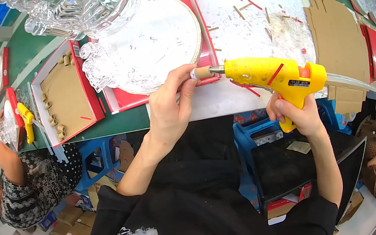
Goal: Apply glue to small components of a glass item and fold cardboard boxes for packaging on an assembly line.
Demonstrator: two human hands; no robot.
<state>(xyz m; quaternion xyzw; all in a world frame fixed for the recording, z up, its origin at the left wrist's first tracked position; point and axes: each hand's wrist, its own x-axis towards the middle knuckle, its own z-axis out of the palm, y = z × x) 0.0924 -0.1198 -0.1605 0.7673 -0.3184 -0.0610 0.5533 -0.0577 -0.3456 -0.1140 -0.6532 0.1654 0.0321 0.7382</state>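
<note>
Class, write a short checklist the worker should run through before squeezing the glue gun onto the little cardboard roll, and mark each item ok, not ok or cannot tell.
1. Right hand grips the glue gun by its handle: ok.
2. Nozzle meets the cardboard roll: ok, the tip is at the roll's end.
3. Left hand holds the roll firmly: ok, pinched at the fingertips.
4. Fingertips clear of the hot tip: not ok, they sit right beside it.
5. Glue stick loaded: ok, one juts from the back of the gun.
6. Gun hot and powered: cannot tell.
</note>
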